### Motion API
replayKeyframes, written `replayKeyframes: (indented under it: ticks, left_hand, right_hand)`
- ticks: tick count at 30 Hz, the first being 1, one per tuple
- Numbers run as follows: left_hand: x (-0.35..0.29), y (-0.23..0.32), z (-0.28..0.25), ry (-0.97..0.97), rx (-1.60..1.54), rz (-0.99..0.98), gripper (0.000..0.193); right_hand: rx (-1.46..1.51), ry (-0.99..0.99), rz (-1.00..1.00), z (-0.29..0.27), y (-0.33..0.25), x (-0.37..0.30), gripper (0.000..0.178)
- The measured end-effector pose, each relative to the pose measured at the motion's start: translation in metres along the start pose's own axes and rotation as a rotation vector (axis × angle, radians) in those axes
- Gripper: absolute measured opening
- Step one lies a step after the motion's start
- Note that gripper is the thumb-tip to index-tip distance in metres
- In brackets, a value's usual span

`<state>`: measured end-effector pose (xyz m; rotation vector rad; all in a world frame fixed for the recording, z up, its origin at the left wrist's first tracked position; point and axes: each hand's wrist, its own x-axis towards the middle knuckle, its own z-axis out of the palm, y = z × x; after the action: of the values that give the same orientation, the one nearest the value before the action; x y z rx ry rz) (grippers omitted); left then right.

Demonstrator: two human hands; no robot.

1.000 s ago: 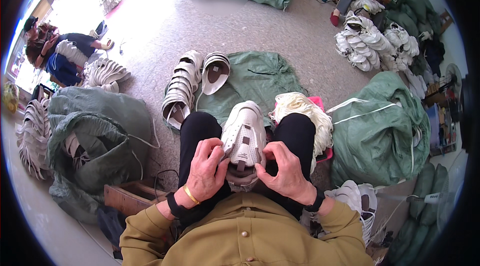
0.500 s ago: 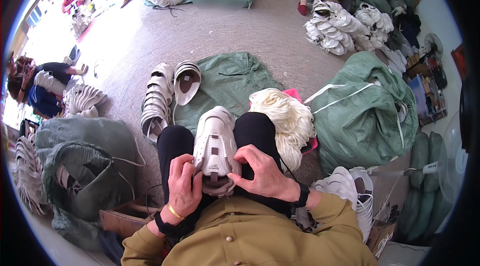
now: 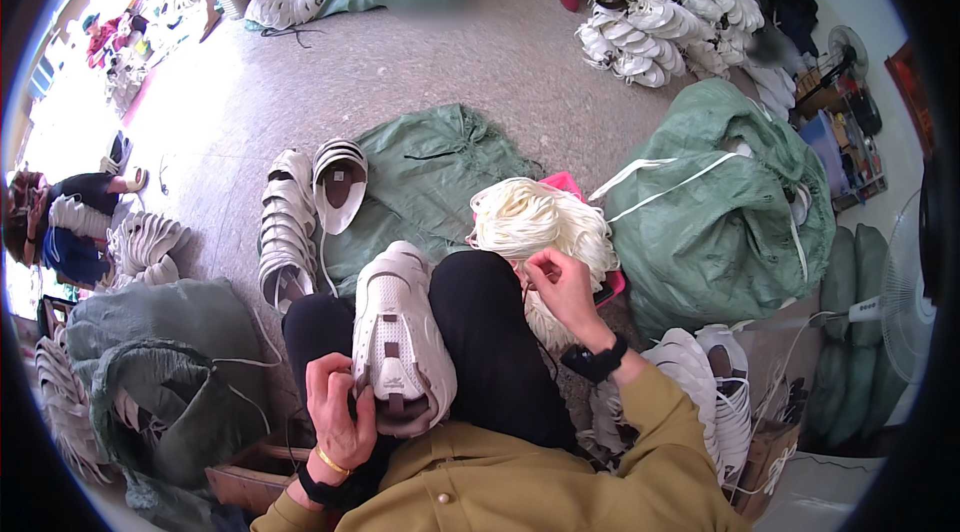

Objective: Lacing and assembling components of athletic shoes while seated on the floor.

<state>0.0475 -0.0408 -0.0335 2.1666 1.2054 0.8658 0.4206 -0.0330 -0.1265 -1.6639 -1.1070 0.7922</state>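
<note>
A white shoe upper (image 3: 404, 317) lies between my black-clad knees, toe pointing away and heel opening toward me. At its left heel edge, my left hand (image 3: 338, 412) is closed, thumb and fingertips gripping the rim. My right hand (image 3: 565, 297) is raised over my right knee, fingertips pinched together in front of a cream bundle of shoelaces (image 3: 540, 222). Whatever those fingertips hold, if anything, is too small to make out. Under the bundle, a pink tray (image 3: 614, 284) shows at its edge.
Nested white shoe uppers (image 3: 287, 227) and a single upper (image 3: 341, 187) stand at front left by a flat green sack (image 3: 440, 157). Full green sacks rise at right (image 3: 720, 212) and left (image 3: 165, 342). A fan (image 3: 905, 297) stands far right. Other people sit farther off among piled uppers.
My right hand has left the shoe upper's heel and moved right and forward to the lace bundle. The left hand stays at the heel. The whole view has shifted slightly.
</note>
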Motion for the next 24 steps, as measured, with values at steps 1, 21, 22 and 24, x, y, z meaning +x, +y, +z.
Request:
replayKeyframes:
  ticks: [1,21,22,24]
  left_hand:
    - [0.0,0.0,0.0,-0.004,0.0,-0.011,0.02]
    - [0.002,-0.006,0.0,0.016,0.009,-0.048,0.02]
    - [0.001,-0.007,-0.001,0.013,0.013,-0.047,0.02]
    - [0.003,-0.007,0.001,0.013,0.0,-0.034,0.02]
  right_hand:
    - [-0.064,0.001,0.02,0.002,0.02,0.011,0.01]
    - [-0.252,-0.113,-0.012,0.052,0.111,0.114,0.012]
    - [-0.076,-0.175,0.169,0.051,0.095,0.114,0.014]
    - [0.017,-0.192,0.181,0.031,0.075,0.116,0.015]
